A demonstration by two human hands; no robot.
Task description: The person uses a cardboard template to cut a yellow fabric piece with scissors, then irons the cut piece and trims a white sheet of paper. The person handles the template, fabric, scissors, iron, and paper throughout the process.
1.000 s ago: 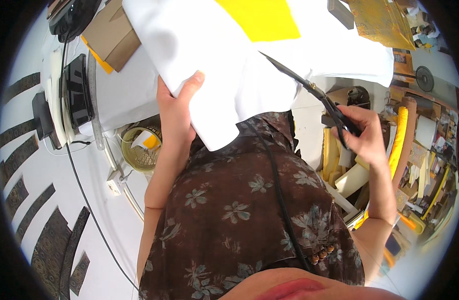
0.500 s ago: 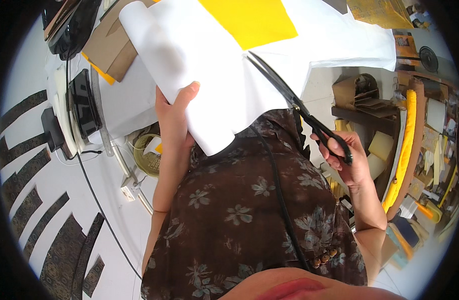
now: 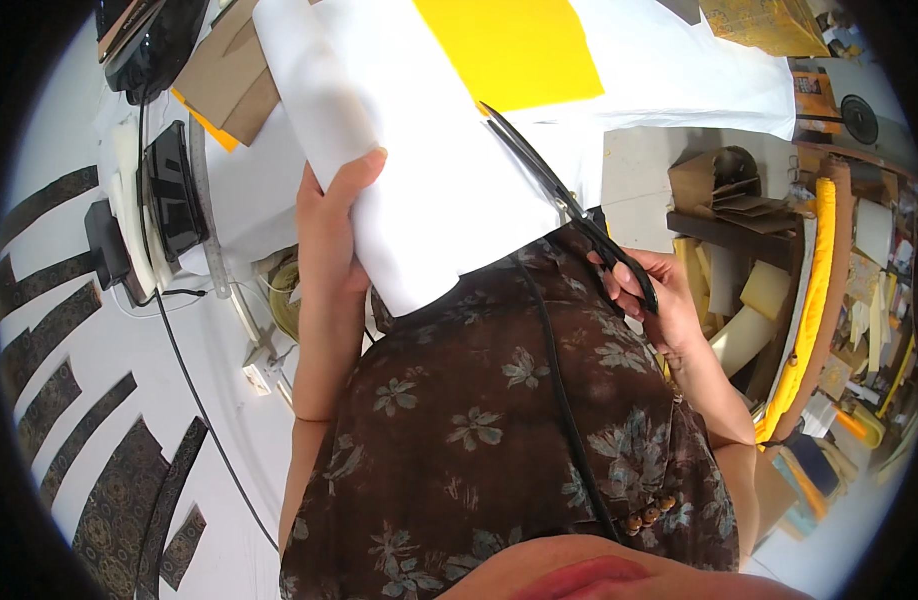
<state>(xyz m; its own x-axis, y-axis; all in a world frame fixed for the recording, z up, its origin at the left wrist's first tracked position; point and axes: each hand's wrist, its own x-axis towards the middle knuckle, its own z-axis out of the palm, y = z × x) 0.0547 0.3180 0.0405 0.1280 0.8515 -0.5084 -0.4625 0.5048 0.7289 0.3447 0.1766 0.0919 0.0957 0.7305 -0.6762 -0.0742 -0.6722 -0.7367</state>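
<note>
A large roll of white paper [image 3: 329, 120] lies slanted in front of me, its near end against my dark floral clothing. My left hand [image 3: 341, 205] is closed round the roll, thumb on top. In my right hand [image 3: 654, 290] are long black scissors [image 3: 569, 190], fingers through the handles. Their blades lie along the right edge of the unrolled white sheet [image 3: 469, 190], pointing up and left. The blade tips reach the lower left corner of a bright yellow sheet [image 3: 519, 50]. Whether the blades are fully together is hard to make out.
On the left, brown card pieces [image 3: 234, 85] lie on the table near a black tray-like object [image 3: 174, 190]. A black cable [image 3: 189, 370] runs down past dark patterned strips [image 3: 124, 490]. At right stand a cardboard box [image 3: 709, 175], a yellow roll [image 3: 804, 300] and shelves of scraps.
The scissors and my right hand have moved left and slightly up. My left hand has shifted slightly left and up, still on the roll. The unrolled sheet lies flatter.
</note>
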